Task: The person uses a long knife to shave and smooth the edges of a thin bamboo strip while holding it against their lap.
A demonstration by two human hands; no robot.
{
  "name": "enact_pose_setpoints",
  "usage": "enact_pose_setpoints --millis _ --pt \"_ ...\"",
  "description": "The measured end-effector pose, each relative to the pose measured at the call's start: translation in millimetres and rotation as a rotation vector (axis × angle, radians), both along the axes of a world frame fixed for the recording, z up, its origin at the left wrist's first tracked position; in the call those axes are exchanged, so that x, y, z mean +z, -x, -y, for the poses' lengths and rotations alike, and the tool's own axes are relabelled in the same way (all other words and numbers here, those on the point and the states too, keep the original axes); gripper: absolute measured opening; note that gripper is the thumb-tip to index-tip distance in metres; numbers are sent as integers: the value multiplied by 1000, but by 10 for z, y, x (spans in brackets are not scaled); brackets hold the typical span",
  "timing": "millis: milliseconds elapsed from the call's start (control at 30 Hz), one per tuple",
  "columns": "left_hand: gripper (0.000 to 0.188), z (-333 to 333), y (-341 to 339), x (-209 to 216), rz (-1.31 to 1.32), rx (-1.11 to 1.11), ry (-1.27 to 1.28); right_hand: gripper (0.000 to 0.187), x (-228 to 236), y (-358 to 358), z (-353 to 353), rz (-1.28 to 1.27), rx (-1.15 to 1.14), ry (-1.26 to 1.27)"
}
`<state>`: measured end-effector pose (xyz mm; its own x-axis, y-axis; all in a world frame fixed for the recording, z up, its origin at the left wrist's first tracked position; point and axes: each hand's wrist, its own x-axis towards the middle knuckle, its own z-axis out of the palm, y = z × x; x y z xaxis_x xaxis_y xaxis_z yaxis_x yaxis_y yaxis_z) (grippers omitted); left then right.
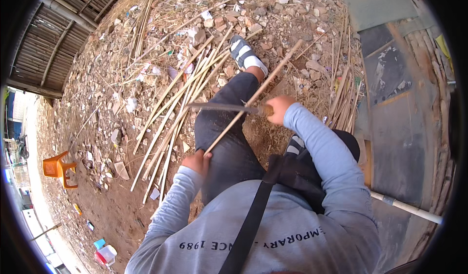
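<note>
Shirt (302, 218): dark lettering (209, 246). Left hand (196, 162) pinches near end of stick (263, 86); right hand (279, 109) grips knife (212, 107) across it. Bare ground (114, 208) extends left of strips (170, 109); panels (392, 142) bound right.

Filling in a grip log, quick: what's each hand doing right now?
Left hand: closed, holding the near end of a thin stick.
Right hand: closed, holding a knife.

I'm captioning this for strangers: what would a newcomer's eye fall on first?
Probably the long knife in the right grip, crossing the pale stick over the left leg. Next, the loose pale strips on the ground left of that leg, then the orange chair at far left.
</note>
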<state>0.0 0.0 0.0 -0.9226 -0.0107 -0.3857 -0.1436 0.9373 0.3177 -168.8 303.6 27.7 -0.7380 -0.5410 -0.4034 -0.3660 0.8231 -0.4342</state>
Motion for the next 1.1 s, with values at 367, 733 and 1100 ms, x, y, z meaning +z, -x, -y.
enact_pose_setpoints --millis 367,733,1100 --pt "38 -97 220 104 10 48 68 22 -80 169 4 -132 -94 -2" --pt "36 -135 -9 97 6 70 54 23 -61 2 -21 -102 -82 -67" --pt "36 -86 -45 86 85 47 64 25 38 220 -303 -38 -514 -53"
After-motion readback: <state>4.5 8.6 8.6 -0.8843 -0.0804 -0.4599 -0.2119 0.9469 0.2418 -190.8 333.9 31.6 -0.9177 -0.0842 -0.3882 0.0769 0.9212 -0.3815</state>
